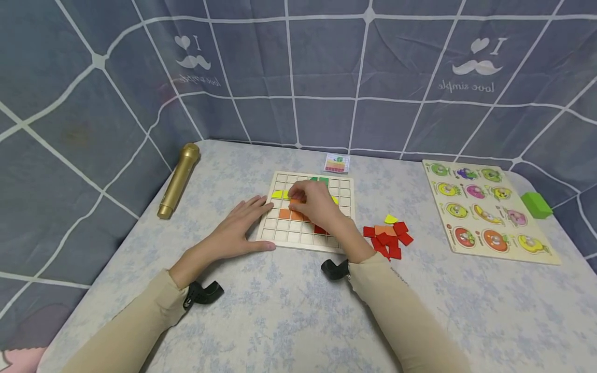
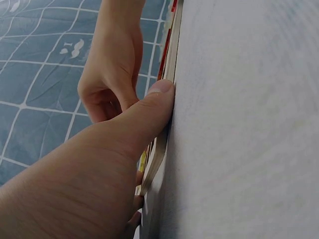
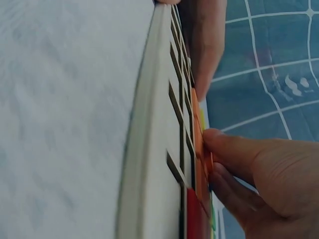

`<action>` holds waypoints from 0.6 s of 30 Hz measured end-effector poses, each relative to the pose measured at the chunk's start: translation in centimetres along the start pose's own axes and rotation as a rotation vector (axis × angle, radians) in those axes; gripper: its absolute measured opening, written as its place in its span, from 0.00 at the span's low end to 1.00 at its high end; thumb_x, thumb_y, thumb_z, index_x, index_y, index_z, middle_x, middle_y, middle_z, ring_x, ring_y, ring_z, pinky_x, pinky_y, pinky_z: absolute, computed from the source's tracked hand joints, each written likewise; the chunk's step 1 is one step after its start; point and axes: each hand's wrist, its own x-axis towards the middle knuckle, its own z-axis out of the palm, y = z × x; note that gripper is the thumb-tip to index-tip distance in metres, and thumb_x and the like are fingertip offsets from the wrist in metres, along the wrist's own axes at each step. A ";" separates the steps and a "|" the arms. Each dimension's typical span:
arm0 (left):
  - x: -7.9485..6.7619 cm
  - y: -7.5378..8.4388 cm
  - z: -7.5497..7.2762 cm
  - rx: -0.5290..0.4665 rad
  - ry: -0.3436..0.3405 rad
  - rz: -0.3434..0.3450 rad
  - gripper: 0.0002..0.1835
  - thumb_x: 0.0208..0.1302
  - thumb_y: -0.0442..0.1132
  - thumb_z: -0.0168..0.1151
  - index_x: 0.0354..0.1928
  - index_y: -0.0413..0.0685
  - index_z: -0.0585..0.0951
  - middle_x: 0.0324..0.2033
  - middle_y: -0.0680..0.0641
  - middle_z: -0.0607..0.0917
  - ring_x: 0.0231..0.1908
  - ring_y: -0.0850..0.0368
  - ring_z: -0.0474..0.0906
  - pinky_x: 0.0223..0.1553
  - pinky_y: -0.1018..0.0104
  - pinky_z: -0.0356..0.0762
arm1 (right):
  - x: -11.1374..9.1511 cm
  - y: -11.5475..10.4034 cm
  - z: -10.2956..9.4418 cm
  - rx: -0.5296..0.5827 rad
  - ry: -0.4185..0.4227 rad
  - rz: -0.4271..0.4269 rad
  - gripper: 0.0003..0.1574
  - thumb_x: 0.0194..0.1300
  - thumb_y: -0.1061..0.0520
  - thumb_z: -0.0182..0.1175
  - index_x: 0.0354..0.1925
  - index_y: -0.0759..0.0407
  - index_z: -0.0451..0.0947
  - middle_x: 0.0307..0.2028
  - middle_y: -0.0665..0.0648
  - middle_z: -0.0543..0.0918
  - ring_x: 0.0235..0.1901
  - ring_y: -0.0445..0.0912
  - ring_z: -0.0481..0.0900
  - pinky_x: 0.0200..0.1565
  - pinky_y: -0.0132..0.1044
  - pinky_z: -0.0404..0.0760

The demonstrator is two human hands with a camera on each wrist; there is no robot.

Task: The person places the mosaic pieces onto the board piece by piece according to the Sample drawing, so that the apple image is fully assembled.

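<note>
A square wooden grid board lies on the table with yellow, orange, red and green square tiles set in its cells. My right hand is over the middle of the board, the wrist crossing its front right part. Between its thumb and fingertips it pinches an orange tile, close over the orange row. My left hand rests at the board's left side, fingers extended along the edge and thumb at the near left corner. The right hand hides part of the yellow and orange rows.
Right of the board lies a loose pile of red tiles with orange and yellow ones. A small pattern card sits behind the board. A fruit puzzle board and green block are far right; a gold microphone lies left.
</note>
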 end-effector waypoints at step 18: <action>0.0 -0.1 0.0 0.001 -0.003 -0.002 0.55 0.62 0.63 0.74 0.83 0.47 0.60 0.84 0.41 0.54 0.84 0.43 0.43 0.85 0.44 0.37 | -0.3 -1.2 1.0 -0.091 0.011 -0.049 0.04 0.69 0.65 0.70 0.40 0.60 0.91 0.41 0.56 0.91 0.41 0.46 0.86 0.46 0.37 0.87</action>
